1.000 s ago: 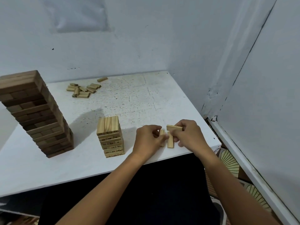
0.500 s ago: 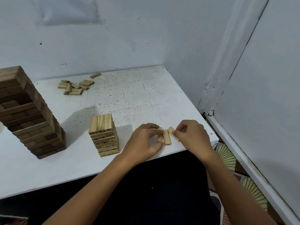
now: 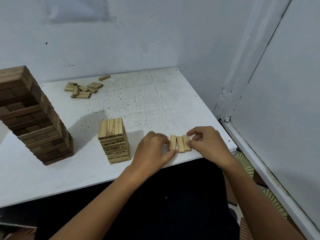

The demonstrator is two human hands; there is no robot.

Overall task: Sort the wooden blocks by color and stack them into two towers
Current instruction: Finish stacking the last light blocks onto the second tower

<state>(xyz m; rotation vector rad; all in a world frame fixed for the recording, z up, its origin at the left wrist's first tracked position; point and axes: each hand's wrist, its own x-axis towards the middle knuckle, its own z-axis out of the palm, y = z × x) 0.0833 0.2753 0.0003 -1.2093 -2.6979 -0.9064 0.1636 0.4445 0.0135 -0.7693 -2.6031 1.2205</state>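
Three light blocks point(image 3: 180, 143) lie side by side on the table point(image 3: 147, 101), at its near right edge, long axes running near to far. The left hand point(image 3: 152, 149) lies against the left block, fingers curled toward it and thumb at the row's near end. The right hand point(image 3: 206, 142) pinches the right block, its fingertips point(image 3: 190, 134) over the far end and its thumb low on the block's side. The blocks thus sit between the two hands and touch both.

Left of the row stands the light tower point(image 3: 114, 141), its top layer also three blocks running near to far. Further left rises the taller dark tower point(image 3: 32, 115). A loose pile point(image 3: 83, 89) of light blocks lies at the far side, with one stray block point(image 3: 104, 77) just beyond it.

Handling, as judged: the blocks are rigid, light and smooth-sided wood, likely to slip apart unless squeezed sideways as a set. The row is best taken by pressing inward on the two outer long faces. The next layer should probably lie crosswise, and the tower, being unfastened, may shift if nudged.
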